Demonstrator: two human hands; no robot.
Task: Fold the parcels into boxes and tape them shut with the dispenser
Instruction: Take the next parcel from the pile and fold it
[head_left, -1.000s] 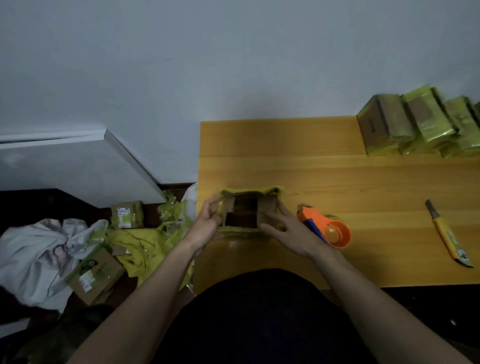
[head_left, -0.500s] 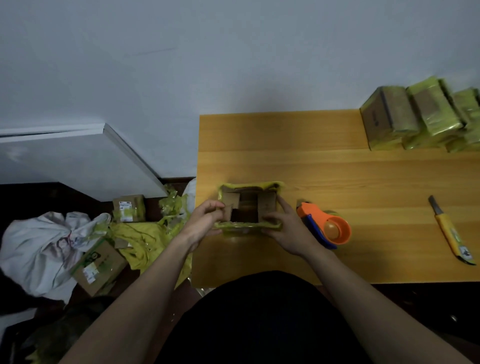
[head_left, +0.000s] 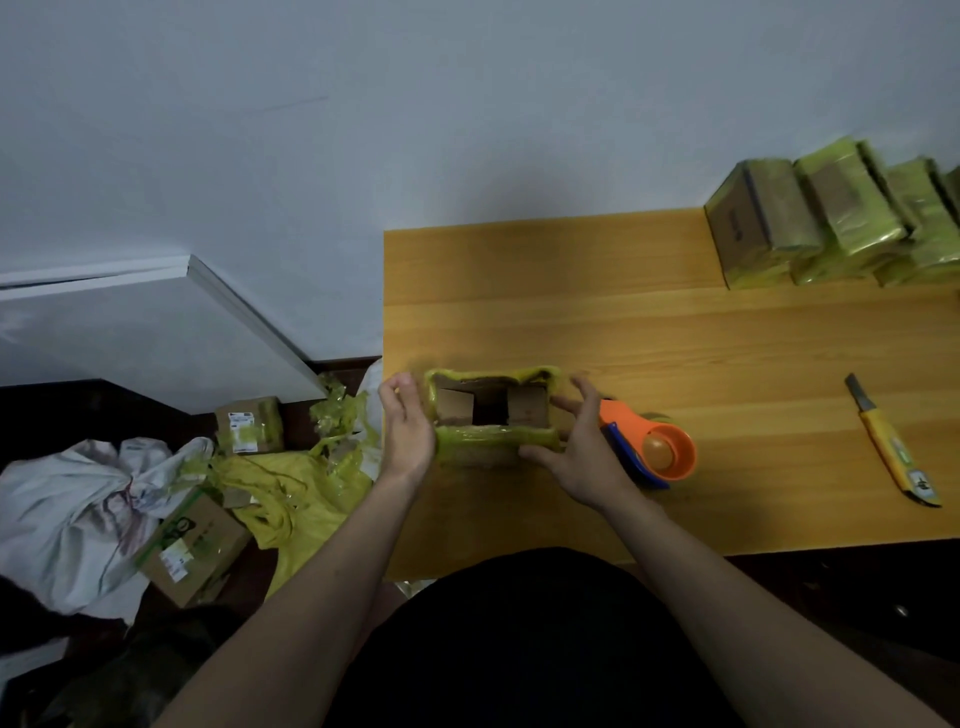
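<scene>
Cardboard box, open-topped and wrapped in yellow tape, stands between both hands. Left hand lies flat against its side, fingers straight. Right hand cups the opposite side, thumb on the near edge.

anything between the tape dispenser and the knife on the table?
No. In the head view, only bare wooden table lies between the tape dispenser and the knife.
</scene>
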